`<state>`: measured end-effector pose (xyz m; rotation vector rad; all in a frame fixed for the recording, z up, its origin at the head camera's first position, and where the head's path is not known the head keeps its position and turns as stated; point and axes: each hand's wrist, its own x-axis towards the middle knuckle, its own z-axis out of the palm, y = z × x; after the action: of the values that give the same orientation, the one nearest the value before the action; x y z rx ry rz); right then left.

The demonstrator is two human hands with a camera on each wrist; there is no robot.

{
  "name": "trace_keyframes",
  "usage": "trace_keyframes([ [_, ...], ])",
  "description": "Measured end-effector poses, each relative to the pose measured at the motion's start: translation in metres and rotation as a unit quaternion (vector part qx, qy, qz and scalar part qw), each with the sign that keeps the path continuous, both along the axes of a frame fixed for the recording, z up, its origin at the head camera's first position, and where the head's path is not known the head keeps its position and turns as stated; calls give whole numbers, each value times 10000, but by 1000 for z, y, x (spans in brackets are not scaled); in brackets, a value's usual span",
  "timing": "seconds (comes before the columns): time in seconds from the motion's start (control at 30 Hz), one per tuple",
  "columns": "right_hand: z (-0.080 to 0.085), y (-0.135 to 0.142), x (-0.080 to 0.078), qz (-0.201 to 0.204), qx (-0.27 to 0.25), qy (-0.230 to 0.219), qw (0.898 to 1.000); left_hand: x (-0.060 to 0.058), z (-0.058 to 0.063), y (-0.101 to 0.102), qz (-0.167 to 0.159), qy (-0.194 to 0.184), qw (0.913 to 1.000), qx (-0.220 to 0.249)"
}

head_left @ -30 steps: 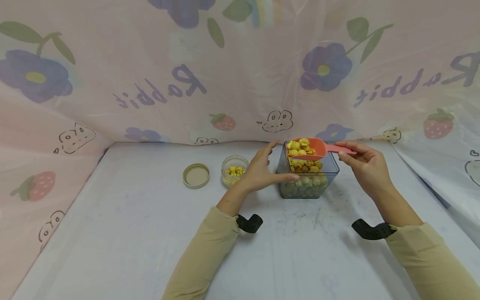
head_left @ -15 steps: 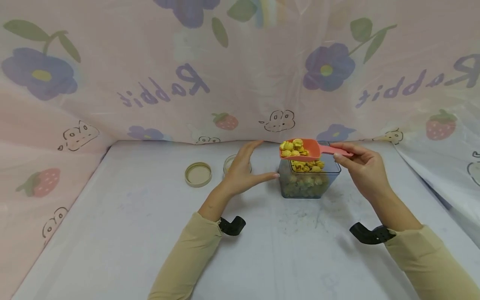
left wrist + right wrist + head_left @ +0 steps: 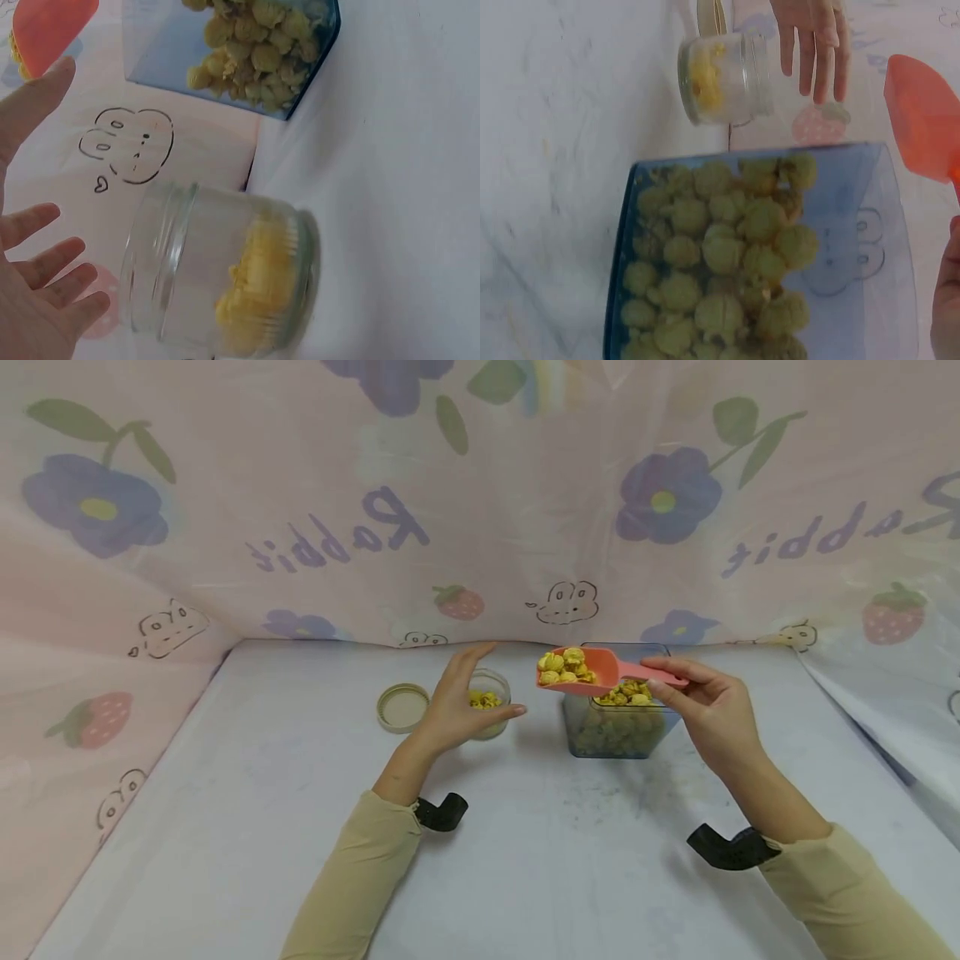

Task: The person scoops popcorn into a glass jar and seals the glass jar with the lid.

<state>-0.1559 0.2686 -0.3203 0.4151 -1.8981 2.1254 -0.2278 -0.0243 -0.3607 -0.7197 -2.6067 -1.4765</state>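
Right hand (image 3: 712,714) pinches the scoop (image 3: 606,668) by its handle, thumb on the near side. Scoop is up in the air, abt level, front lip pointing L, w/ a load of popcorn (image 3: 562,667) crowded toward that lip. Its rear part is over the bin (image 3: 622,731), lip out past the bin's L edge, i.e. btwn bin & jar. Left hand (image 3: 450,706) holds nothing: thumb & fingers spread wide near the glass jar (image 3: 221,270), no contact visible. Jar stands upright on the desk (image 3: 540,860), some popcorn in the bottom, mouth uncovered; lid (image 3: 402,707) lies just L of it.

Step in hand is prob. bringing this load to the jar. To do it well: keep scoop lvl & go slow, b/c pieces sit right at the lip & cd roll off onto the desk. Carry it higher than the jar's rim, get the lip over the middle of the mouth, then tip bit by bit. Scoop looks nearly as wide as the mouth, so a fast dump wd prob. scatter pieces. Left hand shd steady the jar low on its side, fingers clear of the rim so nothing blocks the pour. If pieces jam, a light shake shd do.
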Motion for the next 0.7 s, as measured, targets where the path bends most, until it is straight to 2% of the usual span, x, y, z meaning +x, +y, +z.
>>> trace_keyframes([
  [0.3, -1, -16, 5, -289, 258, -40, 9992, -1, -2, -14, 79, 49, 10000, 19],
  [0.7, -10, -44, 10, -614, 194, -110, 9979, -6, -18, -30, 166, -146, 9998, 19],
])
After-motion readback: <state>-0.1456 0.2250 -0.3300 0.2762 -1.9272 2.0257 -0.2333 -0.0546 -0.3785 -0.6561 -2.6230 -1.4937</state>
